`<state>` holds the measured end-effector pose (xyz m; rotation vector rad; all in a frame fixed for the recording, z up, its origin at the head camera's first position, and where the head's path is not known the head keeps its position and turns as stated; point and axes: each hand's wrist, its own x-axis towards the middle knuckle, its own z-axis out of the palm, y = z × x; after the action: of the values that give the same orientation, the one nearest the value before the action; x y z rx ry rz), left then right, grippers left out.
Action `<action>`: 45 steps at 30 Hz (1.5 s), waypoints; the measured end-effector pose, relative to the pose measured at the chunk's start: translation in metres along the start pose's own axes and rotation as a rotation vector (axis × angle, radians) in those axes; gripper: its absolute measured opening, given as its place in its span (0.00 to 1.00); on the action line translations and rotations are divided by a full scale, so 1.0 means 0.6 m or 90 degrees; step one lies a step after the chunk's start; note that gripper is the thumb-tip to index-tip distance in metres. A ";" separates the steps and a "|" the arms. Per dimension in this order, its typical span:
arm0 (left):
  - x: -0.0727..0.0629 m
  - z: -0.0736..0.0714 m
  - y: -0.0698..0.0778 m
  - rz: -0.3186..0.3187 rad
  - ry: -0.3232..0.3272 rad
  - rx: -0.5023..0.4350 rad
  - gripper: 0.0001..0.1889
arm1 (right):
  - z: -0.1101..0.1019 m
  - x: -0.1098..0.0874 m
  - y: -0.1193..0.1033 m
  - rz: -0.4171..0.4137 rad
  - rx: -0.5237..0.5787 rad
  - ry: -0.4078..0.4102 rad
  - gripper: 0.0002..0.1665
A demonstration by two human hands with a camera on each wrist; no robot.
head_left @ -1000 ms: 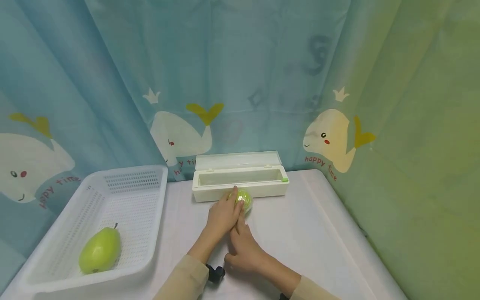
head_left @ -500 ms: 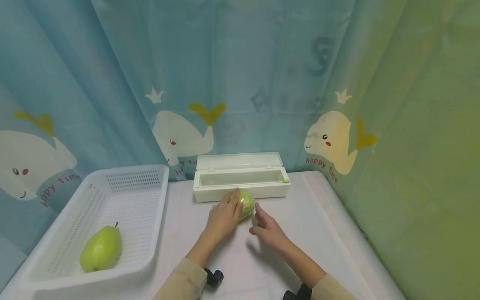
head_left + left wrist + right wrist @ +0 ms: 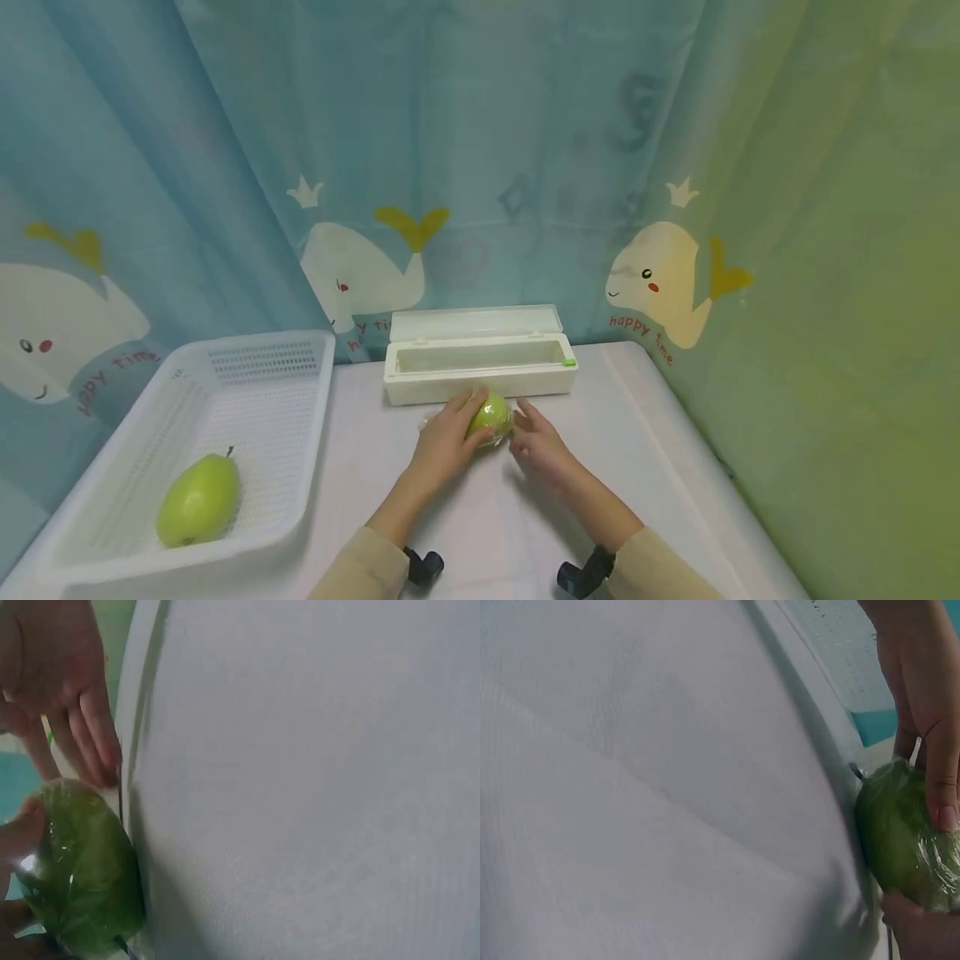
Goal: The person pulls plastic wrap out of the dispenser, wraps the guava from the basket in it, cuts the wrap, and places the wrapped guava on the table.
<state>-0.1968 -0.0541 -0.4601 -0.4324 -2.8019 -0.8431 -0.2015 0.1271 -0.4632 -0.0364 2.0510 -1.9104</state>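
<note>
A green pear [image 3: 495, 412] wrapped in clear, shiny plastic film lies on the white table just before the cling film box [image 3: 540, 385]. My left hand [image 3: 444, 442] grips it from the left, and the thumb lies along the near side. In the right wrist view the pear [image 3: 900, 832] shows wrinkled film and a dark stem at one end. My right hand [image 3: 546, 450] is at the pear's right end, its fingertips at the film. In the left wrist view the right hand [image 3: 64, 682] has extended fingers beside the wrapped pear [image 3: 86, 870].
The long white cling film box has its lid [image 3: 476, 321] raised at the back and a green slider [image 3: 569, 362] at its right end. To the left stands a white perforated basket [image 3: 322, 417] holding an unwrapped pear [image 3: 198, 502]. A blue-green curtain [image 3: 495, 150] hangs behind the table.
My right hand has moved away from beside the left hand to the pear's right end. The pear has shifted slightly nearer, and the left hand keeps hold of it.
</note>
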 end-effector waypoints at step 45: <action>-0.041 -0.027 -0.062 -0.093 -0.053 -0.281 0.30 | -0.012 0.005 0.017 -0.421 -0.571 -0.060 0.51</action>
<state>-0.1843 -0.0982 -0.4720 -0.3314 -2.7346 -1.5191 -0.2039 0.1346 -0.4734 -1.0925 2.8576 -1.0163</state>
